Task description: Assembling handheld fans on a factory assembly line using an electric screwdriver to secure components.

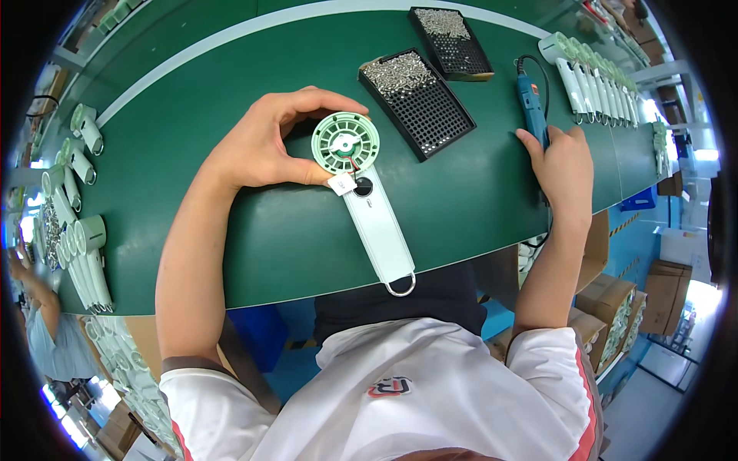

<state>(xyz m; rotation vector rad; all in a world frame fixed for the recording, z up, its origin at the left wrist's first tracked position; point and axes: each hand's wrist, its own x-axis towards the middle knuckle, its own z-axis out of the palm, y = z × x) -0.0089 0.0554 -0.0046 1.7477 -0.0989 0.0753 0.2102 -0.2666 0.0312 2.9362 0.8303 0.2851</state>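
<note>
My left hand (pixel 265 142) is shut on the round pale green head of a handheld fan part (pixel 346 144), thumb and fingers curled around its rim. The fan's long white handle (pixel 378 230) lies flat on the green table and points toward me, ending in a metal ring (pixel 400 286). Red and black wires and a small white tag (pixel 342 183) show at the neck. My right hand (pixel 565 165) rests on a blue electric screwdriver (pixel 532 104) lying on the table, its black cable looping behind it.
Two black perforated trays (pixel 430 107) (pixel 453 42) heaped with small silver screws sit behind the fan. A row of white and green fan parts (pixel 603 88) lies at the right, more (pixel 81 246) at the left. Cardboard boxes (pixel 615 307) stand below the table edge.
</note>
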